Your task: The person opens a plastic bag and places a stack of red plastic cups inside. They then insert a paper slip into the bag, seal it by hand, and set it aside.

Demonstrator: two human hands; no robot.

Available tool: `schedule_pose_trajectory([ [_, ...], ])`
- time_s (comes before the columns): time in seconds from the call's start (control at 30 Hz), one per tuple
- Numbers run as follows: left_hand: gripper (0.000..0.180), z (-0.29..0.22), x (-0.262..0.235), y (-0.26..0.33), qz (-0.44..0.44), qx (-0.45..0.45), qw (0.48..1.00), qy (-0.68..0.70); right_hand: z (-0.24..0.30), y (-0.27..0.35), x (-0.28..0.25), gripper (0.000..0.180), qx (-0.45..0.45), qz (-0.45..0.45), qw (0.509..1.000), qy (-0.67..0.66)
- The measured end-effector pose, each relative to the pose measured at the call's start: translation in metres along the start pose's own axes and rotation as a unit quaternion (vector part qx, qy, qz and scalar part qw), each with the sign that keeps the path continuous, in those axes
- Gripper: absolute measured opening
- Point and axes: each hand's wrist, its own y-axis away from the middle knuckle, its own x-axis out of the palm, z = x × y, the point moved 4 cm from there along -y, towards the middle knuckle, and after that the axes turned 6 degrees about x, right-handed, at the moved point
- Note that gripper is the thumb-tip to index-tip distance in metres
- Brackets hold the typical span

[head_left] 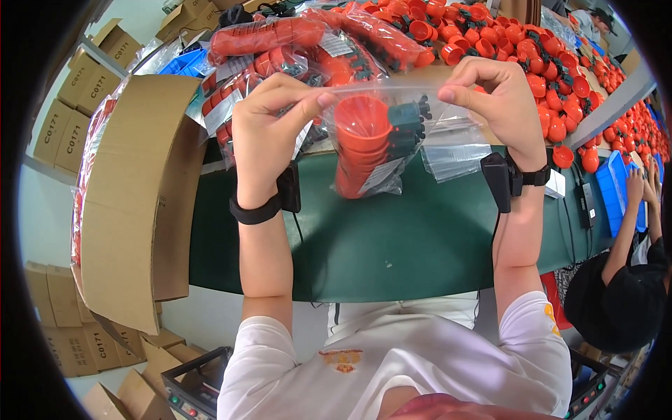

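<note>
A clear plastic bag (390, 172) hangs over the near side of the table, its top edge stretched between my hands. My left hand (271, 126) pinches the left end of that edge with thumb and forefinger. The right end is pinched the same way by my right hand (498, 101). Inside the bag is a stack of red plastic cups (361, 133), the top one's mouth facing up. Beside the stack, in the same bag, sit dark green parts (406, 129) with small black knobs.
Filled bags of red cups (269, 36) pile up behind my hands. Loose red cups (507, 47) heap at the back right. Flat clear bags (455, 162) lie on the green table (364, 245). A cardboard box (122, 203) stands left; a co-worker's hands (635, 185) reach by a blue bin (610, 192).
</note>
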Motion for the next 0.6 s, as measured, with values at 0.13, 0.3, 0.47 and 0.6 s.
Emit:
schedule_pose_trajectory([
  [0.13,0.052,0.031,0.01,0.001,0.049,-0.079,0.973,0.212,-0.002,0.001,0.002,0.018,0.034,-0.015,0.999,-0.016],
  [0.3,0.074,0.034,0.051,0.017,0.158,-0.128,0.94,0.272,-0.016,-0.007,0.0,0.022,0.027,-0.037,0.997,-0.058],
  [0.47,0.057,0.045,0.054,0.013,0.168,-0.228,0.943,0.176,-0.021,-0.015,0.005,0.026,0.041,-0.055,0.988,-0.138],
  [0.6,0.039,0.04,0.038,0.005,0.063,-0.184,0.942,0.273,-0.026,-0.015,0.002,0.036,0.057,-0.078,0.985,-0.142],
])
